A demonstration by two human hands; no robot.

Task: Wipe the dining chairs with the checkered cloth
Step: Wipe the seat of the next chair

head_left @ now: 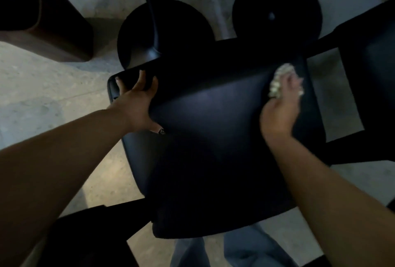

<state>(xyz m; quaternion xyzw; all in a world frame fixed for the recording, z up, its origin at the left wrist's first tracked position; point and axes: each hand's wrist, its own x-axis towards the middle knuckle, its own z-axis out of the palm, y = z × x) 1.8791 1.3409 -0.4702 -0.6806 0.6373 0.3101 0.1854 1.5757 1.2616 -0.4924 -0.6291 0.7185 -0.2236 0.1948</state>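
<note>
While the left hand [136,98] gripped the dining chair [213,138] backrest at nine o'clock, the right hand [280,112] clutched the checkered cloth [280,78]. Unwiped seat extended toward six o'clock, nearer the right hand.

The dining chair [213,138] seat is dark, smooth upholstery with a faint satin sheen, like leather or vinyl. The checkered cloth [280,78] looks soft, crumpled and matt. The floor [42,100] is pale, speckled stone or concrete, dull; the brown block [53,38] looks like smooth wood
</note>
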